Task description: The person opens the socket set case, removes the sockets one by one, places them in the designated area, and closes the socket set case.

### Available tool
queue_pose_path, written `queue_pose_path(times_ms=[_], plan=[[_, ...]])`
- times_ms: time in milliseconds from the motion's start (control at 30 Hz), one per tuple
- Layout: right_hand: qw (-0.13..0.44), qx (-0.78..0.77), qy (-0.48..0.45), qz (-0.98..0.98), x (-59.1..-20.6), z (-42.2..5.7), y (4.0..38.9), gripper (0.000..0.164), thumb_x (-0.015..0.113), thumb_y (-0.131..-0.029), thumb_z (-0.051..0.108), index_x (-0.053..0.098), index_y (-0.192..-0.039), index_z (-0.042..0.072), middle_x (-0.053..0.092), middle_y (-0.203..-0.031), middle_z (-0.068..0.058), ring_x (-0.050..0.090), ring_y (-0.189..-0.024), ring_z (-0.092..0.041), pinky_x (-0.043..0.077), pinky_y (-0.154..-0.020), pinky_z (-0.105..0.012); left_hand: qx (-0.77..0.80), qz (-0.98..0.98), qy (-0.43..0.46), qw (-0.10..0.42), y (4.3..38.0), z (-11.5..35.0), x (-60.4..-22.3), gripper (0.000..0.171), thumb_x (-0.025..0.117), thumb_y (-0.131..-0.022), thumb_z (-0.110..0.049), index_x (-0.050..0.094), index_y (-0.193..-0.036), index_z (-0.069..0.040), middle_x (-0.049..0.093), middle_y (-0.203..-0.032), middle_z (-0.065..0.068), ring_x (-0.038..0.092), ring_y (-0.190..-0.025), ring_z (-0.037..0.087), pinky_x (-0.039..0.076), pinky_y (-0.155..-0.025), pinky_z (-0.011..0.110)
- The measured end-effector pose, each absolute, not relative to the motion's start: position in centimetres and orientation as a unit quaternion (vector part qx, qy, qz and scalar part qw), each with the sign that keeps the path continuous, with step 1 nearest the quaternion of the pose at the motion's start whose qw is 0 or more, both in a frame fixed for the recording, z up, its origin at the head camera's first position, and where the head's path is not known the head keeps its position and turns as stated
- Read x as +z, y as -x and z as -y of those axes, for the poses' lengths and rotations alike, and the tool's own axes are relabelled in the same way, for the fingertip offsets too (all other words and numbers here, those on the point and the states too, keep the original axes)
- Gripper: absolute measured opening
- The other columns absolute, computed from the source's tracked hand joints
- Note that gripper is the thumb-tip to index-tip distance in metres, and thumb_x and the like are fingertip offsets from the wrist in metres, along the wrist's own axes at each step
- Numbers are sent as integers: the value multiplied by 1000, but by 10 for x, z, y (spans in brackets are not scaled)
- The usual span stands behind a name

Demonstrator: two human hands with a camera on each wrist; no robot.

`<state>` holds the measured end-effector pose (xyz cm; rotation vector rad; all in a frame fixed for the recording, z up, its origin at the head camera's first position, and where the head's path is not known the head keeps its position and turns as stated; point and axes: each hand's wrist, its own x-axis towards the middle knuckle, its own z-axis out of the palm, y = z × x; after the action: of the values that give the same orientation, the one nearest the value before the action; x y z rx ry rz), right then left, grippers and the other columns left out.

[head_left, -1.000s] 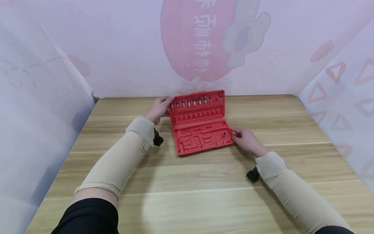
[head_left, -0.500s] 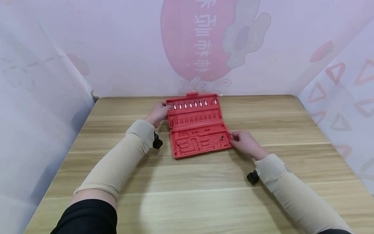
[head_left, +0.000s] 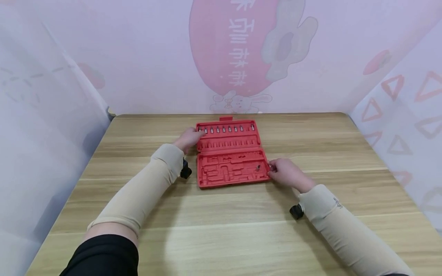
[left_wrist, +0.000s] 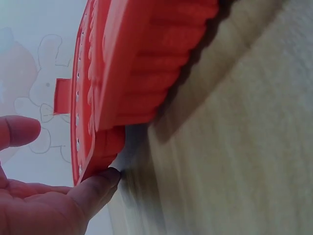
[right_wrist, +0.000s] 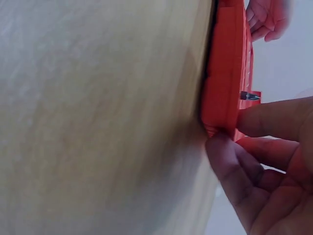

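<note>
A red plastic bit-set case (head_left: 232,156) lies unfolded, its far half slightly raised off the table in the left wrist view. Several silver socket bits (head_left: 223,129) line that far half. One small dark-tipped bit (right_wrist: 250,96) stands up from the near half. At the far left end, my left hand (head_left: 188,139) has its fingers (left_wrist: 95,188) against the case's edge and underside, while its thumb is apart from it. My right hand (head_left: 286,173) pinches the near right corner, thumb and fingers (right_wrist: 230,159) on either face of the rim.
The wood-grain table (head_left: 221,230) extends around the case on all sides. A white printed curtain (head_left: 155,69) hangs right behind its far edge, with more cloth at both sides. Each wrist carries a small black camera (head_left: 185,169).
The far half of the case has tipped back and down from near upright. The whole case has turned a little and shifted slightly left and nearer, with both hands following.
</note>
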<state>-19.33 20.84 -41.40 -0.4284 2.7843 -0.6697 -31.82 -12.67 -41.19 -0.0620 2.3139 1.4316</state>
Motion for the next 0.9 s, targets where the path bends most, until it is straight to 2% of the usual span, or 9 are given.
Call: queue_pose_path(times_ms=[100, 167, 267, 400, 567, 700, 767, 833, 900], plan=[[125, -204, 159, -958, -411, -204, 191, 7, 64, -93, 5, 67, -88, 1, 52, -66, -1, 47, -62, -16, 43, -60, -32, 499, -841, 13, 207, 316, 127, -412, 55, 46, -111, -27, 34, -151, 10, 39, -150, 26, 40, -137, 37, 37, -114, 52], [124, -186, 169, -960, -410, -201, 190, 14, 64, -93, 5, 60, -80, 7, 47, -64, -1, 44, -61, -16, 40, -59, -31, 493, -845, 5, 206, 315, 126, -413, 50, 45, -111, -27, 40, -145, 9, 43, -142, 24, 44, -128, 34, 40, -109, 49], [122, -173, 175, -962, -410, -198, 188, 19, 64, -92, 5, 56, -75, 9, 46, -63, -1, 44, -61, -16, 40, -59, -31, 479, -854, -7, 201, 314, 127, -414, 33, 45, -110, -28, 50, -119, 4, 51, -116, 17, 50, -103, 27, 46, -92, 41], [124, -164, 174, -963, -409, -195, 187, 20, 64, -92, 4, 56, -75, 9, 48, -65, -3, 45, -62, -18, 41, -60, -32, 470, -860, -20, 198, 312, 128, -416, 26, 45, -110, -27, 45, -95, -5, 43, -90, 9, 40, -77, 20, 37, -72, 36], [127, -149, 170, -966, -408, -193, 187, 17, 64, -93, 5, 59, -77, 8, 53, -69, -5, 49, -65, -19, 45, -63, -35, 460, -864, -32, 201, 309, 129, -417, 36, 47, -109, -25, 54, -125, 6, 53, -108, 12, 49, -96, 22, 46, -89, 40], [129, -139, 171, -967, -408, -193, 188, 15, 64, -93, 5, 60, -78, 7, 54, -70, -5, 50, -66, -20, 46, -64, -36, 428, -881, -62, 190, 307, 129, -419, 51, 48, -109, -24, 46, -146, 11, 55, -120, 21, 52, -101, 26, 47, -98, 46], [134, -139, 167, -967, -408, -193, 188, 15, 64, -93, 5, 60, -79, 7, 54, -70, -5, 50, -66, -20, 47, -64, -36, 389, -900, -95, 173, 305, 129, -419, 58, 50, -107, -24, 40, -151, 12, 52, -132, 28, 54, -114, 33, 44, -106, 47], [137, -137, 165, -967, -407, -192, 188, 15, 64, -94, 5, 61, -80, 6, 54, -71, -5, 50, -66, -20, 47, -65, -36, 334, -919, -141, 157, 301, 129, -418, 67, 54, -106, -27, 31, -155, 13, 42, -149, 33, 46, -134, 40, 36, -117, 50], [137, -133, 166, -968, -407, -192, 188, 14, 64, -94, 6, 61, -80, 6, 55, -71, -5, 50, -66, -20, 48, -65, -36, 274, -932, -188, 143, 297, 130, -417, 78, 57, -103, -32, 25, -158, 12, 23, -163, 32, 24, -151, 43, 22, -123, 51]])
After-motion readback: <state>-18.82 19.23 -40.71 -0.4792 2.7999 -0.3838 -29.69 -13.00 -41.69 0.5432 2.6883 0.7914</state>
